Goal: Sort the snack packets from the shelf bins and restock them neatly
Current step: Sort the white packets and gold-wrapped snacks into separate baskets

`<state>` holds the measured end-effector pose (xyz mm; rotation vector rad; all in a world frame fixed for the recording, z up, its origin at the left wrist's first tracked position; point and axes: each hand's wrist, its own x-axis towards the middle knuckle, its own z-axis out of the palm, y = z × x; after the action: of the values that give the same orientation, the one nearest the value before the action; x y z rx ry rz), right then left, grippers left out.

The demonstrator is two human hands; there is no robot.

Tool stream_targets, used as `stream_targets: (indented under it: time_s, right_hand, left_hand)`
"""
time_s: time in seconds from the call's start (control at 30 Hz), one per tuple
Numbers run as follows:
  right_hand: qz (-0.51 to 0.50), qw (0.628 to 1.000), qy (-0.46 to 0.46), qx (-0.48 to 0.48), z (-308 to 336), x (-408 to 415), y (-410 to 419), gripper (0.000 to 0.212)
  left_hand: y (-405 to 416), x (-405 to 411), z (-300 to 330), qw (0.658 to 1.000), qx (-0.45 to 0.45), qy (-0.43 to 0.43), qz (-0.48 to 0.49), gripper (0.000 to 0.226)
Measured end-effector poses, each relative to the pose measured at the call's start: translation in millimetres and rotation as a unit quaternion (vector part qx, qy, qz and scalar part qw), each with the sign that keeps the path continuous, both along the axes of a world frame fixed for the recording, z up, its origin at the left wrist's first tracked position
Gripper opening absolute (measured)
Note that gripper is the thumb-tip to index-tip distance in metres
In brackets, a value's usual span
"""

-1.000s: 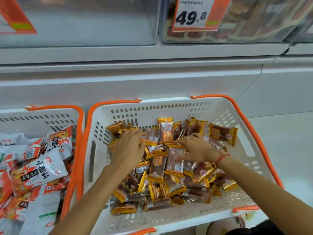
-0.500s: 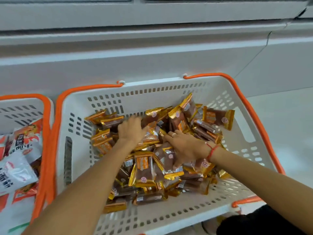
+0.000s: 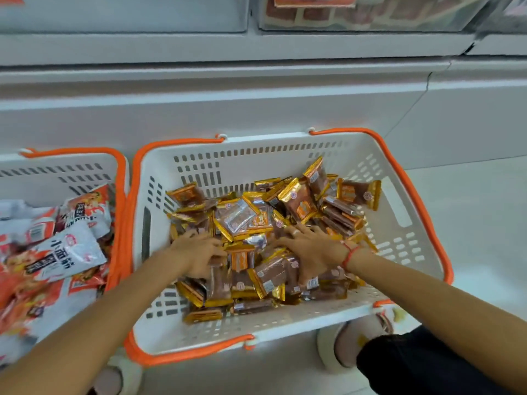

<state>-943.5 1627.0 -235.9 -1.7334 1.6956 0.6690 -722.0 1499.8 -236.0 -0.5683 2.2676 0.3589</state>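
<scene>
Far left: second white basket w/ orange rim, holding larger white-and-orange packets in a loose heap, print partly blurred. Just beside it, centre: white slotted basket w/ orange handles, piled w/ small gold-edged brown snack packets, jumbled, some flat, some on edge, heap highest toward the back right. Left hand down on the left side of the pile, fingers curled in among the wrappers; whether gripping one packet or only pressing, can't tell. Right hand laid on the middle of the pile, fingers spread wide and fairly straight, palm down, pressing on packets, ring on one finger, red string round the wrist. Both forearms reaching in from the near edge. Below the centre basket: pale slippers and dark clothing at lower right. Behind: grey-white shelf front, clear-fronted bins along the top, contents blurred.
</scene>
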Motion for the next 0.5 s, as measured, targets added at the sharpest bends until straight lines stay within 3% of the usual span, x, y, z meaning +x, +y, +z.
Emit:
stream_targets:
  time_s: [0.03, 0.1, 0.13, 0.17, 0.2, 0.23, 0.3, 0.37, 0.5]
  right_hand:
    - [0.004, 1.000, 0.010, 0.019, -3, 11, -8, 0.120]
    - [-0.017, 0.999, 0.011, 0.039, -8, 24, -14, 0.116]
    - [-0.020, 0.998, 0.032, 0.052, -6, 22, -11, 0.100]
    - [0.062, 0.993, 0.074, 0.064, -13, 18, -12, 0.075]
    - [0.133, 0.986, 0.085, 0.060, -11, 16, -7, 0.055]
    - [0.123, 0.988, 0.082, 0.044, -6, 14, 0, 0.046]
    - [0.080, 0.993, 0.068, -0.050, -11, 14, 9, 0.060]
    - [0.026, 0.993, -0.005, -0.113, -4, 15, -4, 0.075]
    - [-0.130, 0.955, -0.033, -0.264, 26, -50, -5, 0.069]
  left_hand:
    - [1, 3, 4, 1.000, 0.005, -0.003, -0.001, 0.061]
    - [0, 6, 11, 0.995, -0.039, 0.084, 0.019, 0.059]
    - [-1, 6, 13, 0.984, -0.088, 0.153, 0.038, 0.058]
    - [-2, 6, 12, 0.965, -0.140, 0.213, 0.058, 0.058]
    - [-4, 4, 10, 0.949, -0.177, 0.249, 0.078, 0.060]
    - [-6, 1, 6, 0.941, -0.194, 0.258, 0.097, 0.062]
    - [-7, -7, -6, 0.952, -0.181, 0.216, 0.121, 0.062]
    - [-2, -14, -21, 0.967, -0.178, 0.143, 0.113, 0.060]
    - [-3, -14, -31, 0.962, -0.203, 0.140, 0.114, 0.056]
